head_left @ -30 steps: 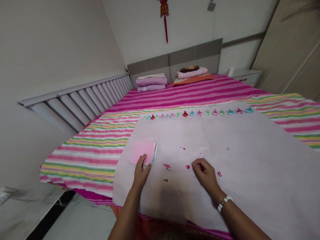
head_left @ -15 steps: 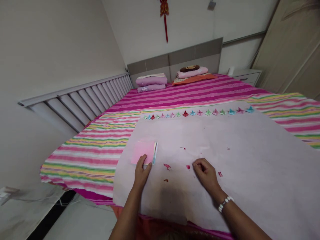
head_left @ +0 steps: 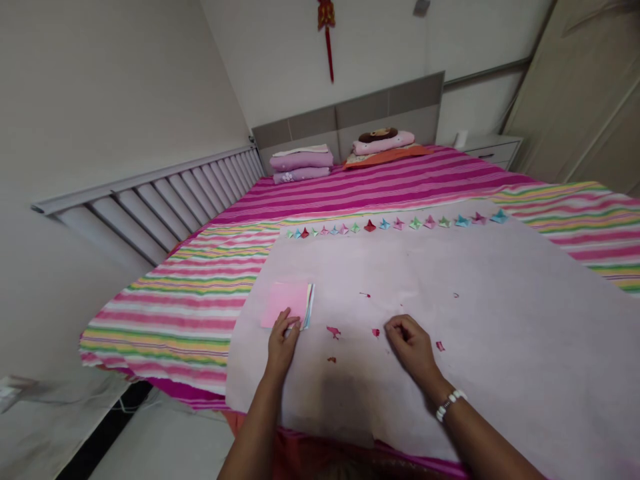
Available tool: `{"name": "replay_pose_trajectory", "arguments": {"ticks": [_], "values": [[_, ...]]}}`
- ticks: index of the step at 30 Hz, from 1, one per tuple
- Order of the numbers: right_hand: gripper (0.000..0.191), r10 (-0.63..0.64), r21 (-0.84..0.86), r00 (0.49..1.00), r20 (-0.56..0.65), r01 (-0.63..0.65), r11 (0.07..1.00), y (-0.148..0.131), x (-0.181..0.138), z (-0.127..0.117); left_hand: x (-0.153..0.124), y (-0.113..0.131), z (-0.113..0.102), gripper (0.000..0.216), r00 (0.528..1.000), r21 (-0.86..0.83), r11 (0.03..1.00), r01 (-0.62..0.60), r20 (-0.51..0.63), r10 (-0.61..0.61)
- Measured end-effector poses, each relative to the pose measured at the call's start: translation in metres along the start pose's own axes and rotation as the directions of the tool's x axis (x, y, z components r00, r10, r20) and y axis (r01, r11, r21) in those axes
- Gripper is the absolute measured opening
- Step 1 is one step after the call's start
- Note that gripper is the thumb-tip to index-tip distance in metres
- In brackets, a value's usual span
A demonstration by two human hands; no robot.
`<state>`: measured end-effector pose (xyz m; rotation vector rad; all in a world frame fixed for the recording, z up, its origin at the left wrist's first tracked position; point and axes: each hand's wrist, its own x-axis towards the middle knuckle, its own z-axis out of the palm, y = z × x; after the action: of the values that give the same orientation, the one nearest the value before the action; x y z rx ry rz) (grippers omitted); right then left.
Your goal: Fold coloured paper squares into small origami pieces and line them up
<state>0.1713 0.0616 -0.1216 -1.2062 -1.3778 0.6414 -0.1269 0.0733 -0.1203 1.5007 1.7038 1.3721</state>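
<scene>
My left hand [head_left: 281, 345] rests on the near edge of a small stack of coloured paper squares [head_left: 286, 303], pink sheet on top, with fingers pressed on its corner. My right hand [head_left: 411, 347] lies on the pale sheet [head_left: 475, 320] with its fingers curled in; what they hold, if anything, is hidden. Small red paper scraps [head_left: 333, 331] lie between the two hands, with another scrap [head_left: 439, 346] just right of the right hand. A row of several small folded paper shapes [head_left: 400, 224] in pink, blue, green and red lines the sheet's far edge.
The pale sheet covers a bed with a striped cover [head_left: 190, 300]. Folded purple blankets [head_left: 301, 165] and pillows [head_left: 385, 144] sit by the headboard. A slatted rail [head_left: 165, 200] runs along the left wall. A nightstand [head_left: 493, 148] stands at the back right.
Both hands stay almost in place. The left fingers have curled slightly onto the stack's corner. The view has shifted a little.
</scene>
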Motion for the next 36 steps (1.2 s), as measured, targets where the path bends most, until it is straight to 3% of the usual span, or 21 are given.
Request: {"name": "replay_pose_trajectory", "arguments": {"ticks": [6, 10, 15, 19, 23, 28, 32, 35, 36], "values": [[0.015, 0.008, 0.002, 1.0, -0.003, -0.008, 1.0, -0.002, 0.0, 0.0, 0.002, 0.007, -0.001, 0.019, 0.996, -0.093, 0.992, 0.081, -0.022, -0.084], [0.015, 0.012, 0.011, 1.0, -0.006, -0.012, 1.0, -0.002, 0.0, 0.0, 0.01, 0.014, -0.008, 0.021, 0.984, -0.21, 0.97, 0.124, -0.101, -0.147], [0.015, 0.025, 0.035, 1.0, -0.004, -0.025, 0.999, -0.003, 0.0, 0.0, 0.03, 0.032, -0.026, 0.017, 0.937, -0.393, 0.914, 0.104, -0.268, -0.222], [0.015, 0.045, 0.068, 0.999, -0.003, -0.045, 0.997, -0.004, 0.001, 0.0, 0.04, 0.059, -0.039, 0.024, 0.905, -0.589, 0.807, 0.055, -0.313, -0.29], [0.016, 0.081, 0.119, 0.997, -0.008, -0.079, 0.99, -0.005, 0.001, 0.001, 0.033, 0.091, -0.043, 0.022, 0.913, -0.747, 0.654, 0.119, -0.177, -0.368], [0.019, 0.17, 0.208, 0.985, 0.018, -0.17, 0.963, -0.005, 0.004, -0.001, 0.005, 0.12, -0.031, 0.029, 0.909, -0.827, 0.513, 0.231, -0.005, -0.418], [0.034, 0.256, 0.303, 0.961, 0.109, -0.277, 0.912, -0.014, 0.003, -0.007, -0.019, 0.135, -0.013, 0.03, 0.86, -0.854, 0.346, 0.388, 0.201, -0.468], [0.055, 0.292, 0.406, 0.934, 0.206, -0.353, 0.843, -0.032, -0.004, -0.014, -0.032, 0.141, -0.001, 0.027, 0.858, -0.843, 0.33, 0.425, 0.258, -0.444], [0.059, 0.314, 0.508, 0.901, 0.3, -0.429, 0.746, -0.039, -0.007, -0.017, -0.036, 0.142, 0.002, 0.025, 0.866, -0.841, 0.341, 0.421, 0.26, -0.427]]}}
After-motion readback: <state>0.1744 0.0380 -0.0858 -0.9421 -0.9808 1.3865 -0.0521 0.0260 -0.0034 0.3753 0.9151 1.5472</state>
